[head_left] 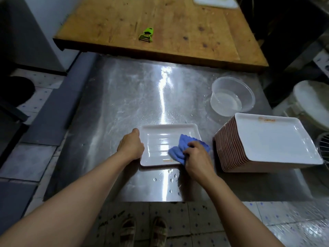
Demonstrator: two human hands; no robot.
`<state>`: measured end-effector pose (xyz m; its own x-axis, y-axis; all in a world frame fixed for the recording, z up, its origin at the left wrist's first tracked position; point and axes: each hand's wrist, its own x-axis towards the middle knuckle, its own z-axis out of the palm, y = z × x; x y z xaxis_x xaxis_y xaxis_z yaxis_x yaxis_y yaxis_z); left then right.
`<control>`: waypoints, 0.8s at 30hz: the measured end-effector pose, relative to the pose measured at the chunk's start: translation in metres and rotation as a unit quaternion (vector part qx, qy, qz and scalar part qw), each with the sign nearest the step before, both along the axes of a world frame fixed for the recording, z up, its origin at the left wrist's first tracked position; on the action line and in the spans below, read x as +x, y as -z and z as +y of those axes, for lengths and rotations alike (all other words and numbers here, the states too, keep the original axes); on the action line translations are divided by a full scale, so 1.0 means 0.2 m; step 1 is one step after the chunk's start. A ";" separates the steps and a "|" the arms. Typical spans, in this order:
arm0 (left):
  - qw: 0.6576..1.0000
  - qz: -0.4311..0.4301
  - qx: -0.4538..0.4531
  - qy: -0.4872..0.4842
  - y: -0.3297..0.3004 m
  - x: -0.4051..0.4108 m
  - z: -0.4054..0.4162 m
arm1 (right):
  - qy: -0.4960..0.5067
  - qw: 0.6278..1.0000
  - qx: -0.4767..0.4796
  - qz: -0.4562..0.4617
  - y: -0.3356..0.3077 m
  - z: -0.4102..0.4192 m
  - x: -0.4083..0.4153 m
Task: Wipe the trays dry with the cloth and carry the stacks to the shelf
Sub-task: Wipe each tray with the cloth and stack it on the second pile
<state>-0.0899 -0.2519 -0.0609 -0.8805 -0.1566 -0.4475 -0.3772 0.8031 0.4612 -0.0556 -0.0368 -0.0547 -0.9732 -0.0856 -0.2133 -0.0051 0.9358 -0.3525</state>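
Note:
A white rectangular tray [160,139] lies flat on the wet steel table [124,97], near its front edge. My left hand [130,146] grips the tray's left rim, fingers curled over it. My right hand [195,158] holds a bunched blue cloth [178,150] pressed onto the right half of the tray. To the right stands a tall, leaning stack of white trays [267,139] with reddish undersides.
A clear plastic bowl [231,95] holding water sits behind the stack. A wooden board [178,29] with a green peeler [146,34] lies at the table's far end. A wire rack [323,145] and a white tub [313,102] stand at right. Water drops dot the table's front.

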 end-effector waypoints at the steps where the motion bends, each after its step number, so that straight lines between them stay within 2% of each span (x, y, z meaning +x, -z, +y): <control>1: 1.000 0.001 0.001 0.002 0.00 0.00 0.00 | 0.023 1.000 0.013 0.011 0.01 0.02 -0.03; 4: 1.000 0.006 -0.002 0.010 0.00 0.00 0.00 | 0.006 0.997 0.053 0.048 0.04 -0.02 -0.13; 8: 1.000 0.006 -0.005 0.007 0.01 0.01 0.00 | 0.034 0.994 -0.039 0.093 0.05 -0.16 -0.20; 10: 1.000 0.001 -0.005 0.005 0.01 0.00 0.00 | 0.011 0.993 -0.105 0.054 0.05 -0.22 -0.19; 13: 1.000 -0.002 -0.009 0.012 0.00 -0.01 0.00 | -0.123 0.984 -0.109 0.063 0.07 -0.27 -0.13; 16: 1.000 0.003 -0.026 0.016 -0.01 -0.02 0.00 | -0.173 0.974 -0.141 0.034 0.08 -0.26 -0.05; 21: 0.999 0.010 -0.043 0.000 -0.01 -0.01 0.03 | -0.164 0.979 -0.118 -0.001 0.02 -0.08 -0.03; 24: 0.998 0.018 -0.054 -0.012 -0.01 -0.01 0.04 | -0.145 0.988 -0.056 0.009 -0.01 0.06 -0.04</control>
<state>-0.0912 -0.2443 -0.0581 -0.8915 -0.2228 -0.3945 -0.3808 0.8402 0.3861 -0.0644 -0.0250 -0.0530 -0.9081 -0.3832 -0.1687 -0.2746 0.8493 -0.4509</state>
